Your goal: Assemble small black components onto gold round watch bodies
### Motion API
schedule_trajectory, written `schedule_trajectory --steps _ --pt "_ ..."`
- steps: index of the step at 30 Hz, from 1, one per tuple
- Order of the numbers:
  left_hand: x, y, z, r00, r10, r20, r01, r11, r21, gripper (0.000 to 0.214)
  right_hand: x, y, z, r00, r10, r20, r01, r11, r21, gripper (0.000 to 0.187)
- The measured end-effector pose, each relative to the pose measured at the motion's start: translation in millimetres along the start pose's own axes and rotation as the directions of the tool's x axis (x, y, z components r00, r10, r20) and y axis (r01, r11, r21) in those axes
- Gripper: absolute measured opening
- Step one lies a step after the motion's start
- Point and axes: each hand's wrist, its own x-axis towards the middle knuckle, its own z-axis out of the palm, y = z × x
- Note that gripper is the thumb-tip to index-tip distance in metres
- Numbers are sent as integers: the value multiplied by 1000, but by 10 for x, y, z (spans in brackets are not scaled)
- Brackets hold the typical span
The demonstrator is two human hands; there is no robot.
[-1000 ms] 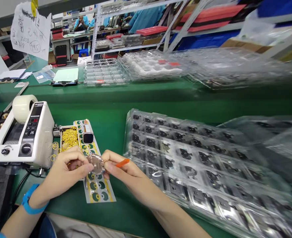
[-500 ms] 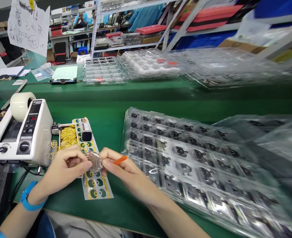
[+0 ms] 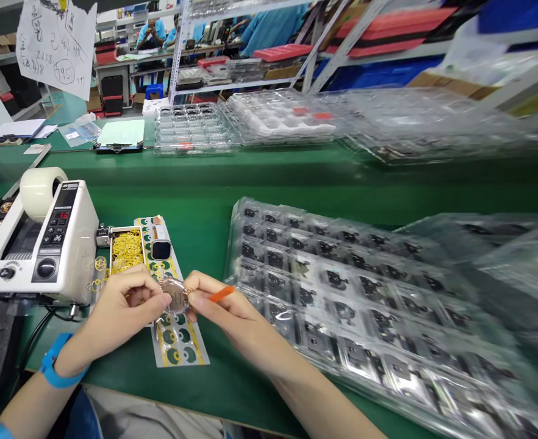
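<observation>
My left hand (image 3: 122, 308) pinches a small round metal watch case (image 3: 176, 296) by its left side, over a strip of green and yellow stickers (image 3: 177, 344). My right hand (image 3: 225, 311) touches the case's right edge and grips a thin orange stick (image 3: 221, 294) between its fingers. A blue band (image 3: 53, 369) circles my left wrist. Just beyond the hands lie a small tray of yellow rings (image 3: 126, 249) and a square-faced watch body (image 3: 161, 249).
A white tape dispenser (image 3: 40, 244) with a tape roll stands at the left. Clear blister trays of small black parts (image 3: 342, 292) cover the right of the green bench. More clear trays (image 3: 191, 128) and shelving stand behind; people in blue sit far back.
Both hands hold the same grip on the case and the stick. The view has shifted slightly; nothing else has moved.
</observation>
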Motion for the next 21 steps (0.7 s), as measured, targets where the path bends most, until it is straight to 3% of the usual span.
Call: schedule_trajectory --steps 7,9,11,13,15,18,21 --pt "14 -39 12 970 83 -228 -20 963 267 24 0 -33 -9 998 -11 -61 8 998 -62 52" --pt "17 -49 -31 945 111 -306 -27 963 267 22 5 -44 -16 997 -13 -77 11 999 -32 52" --pt "15 -50 -62 912 194 -362 -118 968 222 17 10 -42 -15 997 -11 -75 10 1000 -3 51" --pt "9 -50 -64 898 290 -331 -246 955 168 9 11 -25 0 998 -6 -55 7 1000 14 51" --pt "3 -59 -43 914 336 -227 -315 941 124 6 7 0 26 1000 4 -29 -3 999 32 50" --pt "2 -96 -2 949 308 -74 -303 950 74 10 -1 36 74 1000 20 -6 -20 994 105 50" --pt "9 -138 22 957 289 -3 -289 957 7 16 4 63 124 998 57 -6 -55 976 210 49"
